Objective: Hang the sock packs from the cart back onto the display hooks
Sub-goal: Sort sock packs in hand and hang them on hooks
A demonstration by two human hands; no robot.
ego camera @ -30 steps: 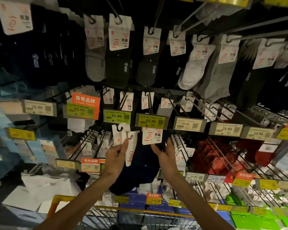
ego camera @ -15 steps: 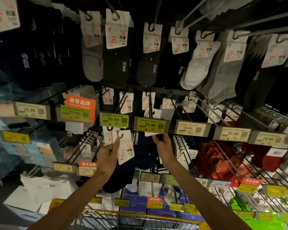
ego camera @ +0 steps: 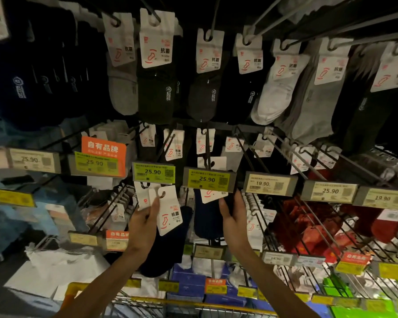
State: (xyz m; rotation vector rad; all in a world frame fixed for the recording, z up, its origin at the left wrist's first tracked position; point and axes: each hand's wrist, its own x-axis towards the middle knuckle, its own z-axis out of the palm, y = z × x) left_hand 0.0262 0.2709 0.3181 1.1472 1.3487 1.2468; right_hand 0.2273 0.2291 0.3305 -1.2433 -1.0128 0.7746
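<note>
Pinching two sock packs (ego camera: 169,214) by cards (ego camera: 144,199) in left grip (ego camera: 145,223); pinching dark pack (ego camera: 205,220) under tag (ego camera: 207,179) in right grip (ego camera: 233,218). Cannot tell cart (ego camera: 193,306) contents.

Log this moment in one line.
phase: hanging | left hand: grips spare sock packs | right hand: holds navy sock pack, card behind price tag | hooked: cannot tell

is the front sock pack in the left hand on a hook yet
Off: the sock pack hangs from the left hand, its hanger hole empty, below the green price tag.
</note>
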